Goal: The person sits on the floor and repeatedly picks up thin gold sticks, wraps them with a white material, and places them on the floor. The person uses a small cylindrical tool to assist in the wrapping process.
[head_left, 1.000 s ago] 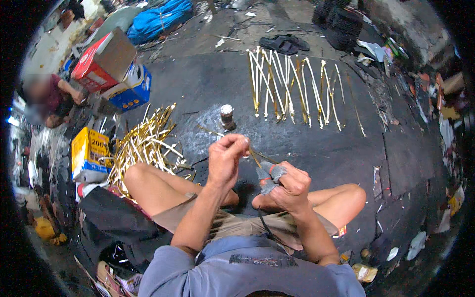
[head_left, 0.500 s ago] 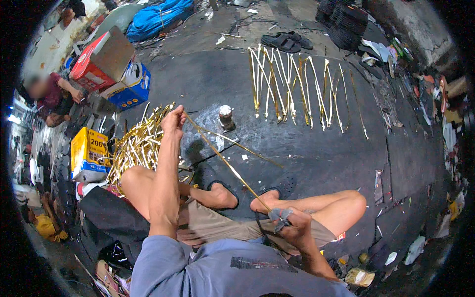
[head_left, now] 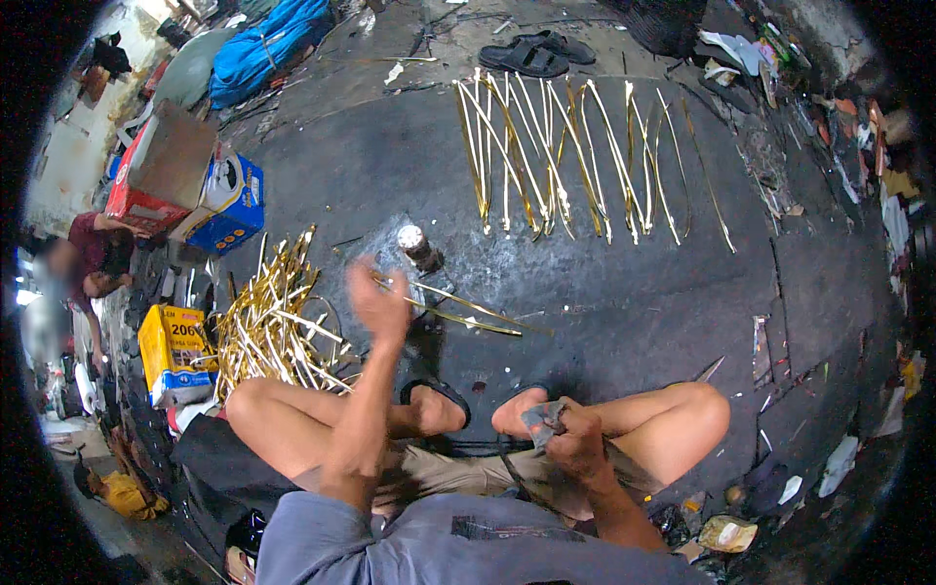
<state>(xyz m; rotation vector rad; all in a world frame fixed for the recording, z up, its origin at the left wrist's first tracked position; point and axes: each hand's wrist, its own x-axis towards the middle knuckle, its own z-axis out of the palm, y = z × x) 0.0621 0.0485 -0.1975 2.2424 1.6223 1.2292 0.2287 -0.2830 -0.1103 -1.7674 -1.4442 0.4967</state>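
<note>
My left hand point(head_left: 380, 302), smeared by motion, is over the dark floor mat near a small upright can point(head_left: 419, 246) with a whitish top. Two thin gold-and-white strips point(head_left: 468, 321) lie slantwise beside that hand; whether its fingers hold one is too blurred to make out. In front of my right shin, my right hand point(head_left: 577, 444) is closed around a crumpled grey rag point(head_left: 540, 423). A tangled heap of similar strips point(head_left: 273, 327) lies left of my left hand. Farther off on the right, several strips point(head_left: 595, 161) are spread in a zigzag row.
Yellow and blue carton point(head_left: 175, 351) stands by the heap, with a red box point(head_left: 156, 175) and a blue box point(head_left: 229, 205) behind. Black sandals point(head_left: 531, 57) sit beyond the row. A blue bundle point(head_left: 268, 54) lies far left. Another person point(head_left: 97, 253) is at the left; scraps litter the right side.
The strip stretched between both hands has left the right hand, and two strips now lie beside the left hand. My left hand has moved down and right; the head view has shifted.
</note>
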